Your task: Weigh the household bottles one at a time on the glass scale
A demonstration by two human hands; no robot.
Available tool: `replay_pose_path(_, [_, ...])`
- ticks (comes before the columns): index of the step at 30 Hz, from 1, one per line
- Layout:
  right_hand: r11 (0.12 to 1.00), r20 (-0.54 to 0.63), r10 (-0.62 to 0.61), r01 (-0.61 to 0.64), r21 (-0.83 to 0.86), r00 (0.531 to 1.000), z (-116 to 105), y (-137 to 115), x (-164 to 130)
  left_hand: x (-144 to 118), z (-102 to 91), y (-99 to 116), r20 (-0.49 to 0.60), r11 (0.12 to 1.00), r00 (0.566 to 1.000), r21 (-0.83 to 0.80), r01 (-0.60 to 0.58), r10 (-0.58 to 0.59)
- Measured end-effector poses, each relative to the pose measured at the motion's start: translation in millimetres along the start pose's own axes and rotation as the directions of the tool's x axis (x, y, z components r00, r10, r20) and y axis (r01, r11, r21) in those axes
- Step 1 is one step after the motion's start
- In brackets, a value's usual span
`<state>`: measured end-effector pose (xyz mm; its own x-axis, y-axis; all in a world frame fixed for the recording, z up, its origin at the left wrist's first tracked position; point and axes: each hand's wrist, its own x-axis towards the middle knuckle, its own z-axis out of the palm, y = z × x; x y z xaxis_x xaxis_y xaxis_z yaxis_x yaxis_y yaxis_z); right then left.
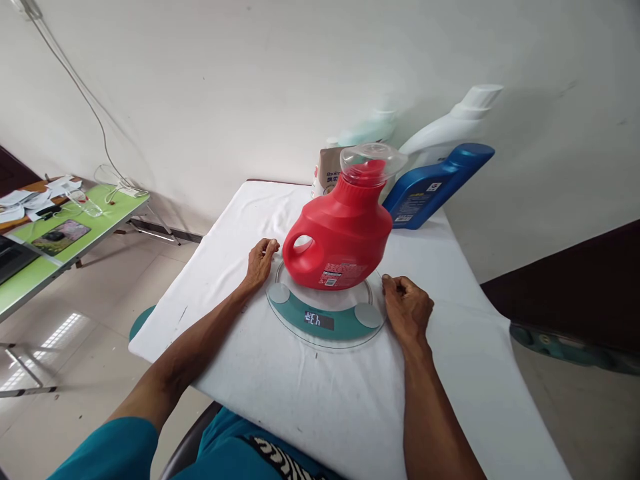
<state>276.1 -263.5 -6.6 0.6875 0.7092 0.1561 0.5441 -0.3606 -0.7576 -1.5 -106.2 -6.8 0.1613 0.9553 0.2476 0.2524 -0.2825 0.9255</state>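
Between the hands stands a red jug (345, 230) with a clear cap (373, 160) on a teal-banded glass scale (325, 320); beyond it, a blue bottle (435, 183).

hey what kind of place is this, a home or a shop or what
Likely a plain room used as a workspace: a cloth-covered table bearing a glass scale and red detergent jug, and a green folding table with papers.
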Motion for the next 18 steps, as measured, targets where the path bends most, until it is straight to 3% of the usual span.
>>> replay_pose_path(18, [1.000,-0.008,0.003,-0.003,-0.023,1.000,1.3,0.5,1.6,1.1,0.7,-2.2,0.013,1.000,1.000,-0.005,-0.006,0.006])
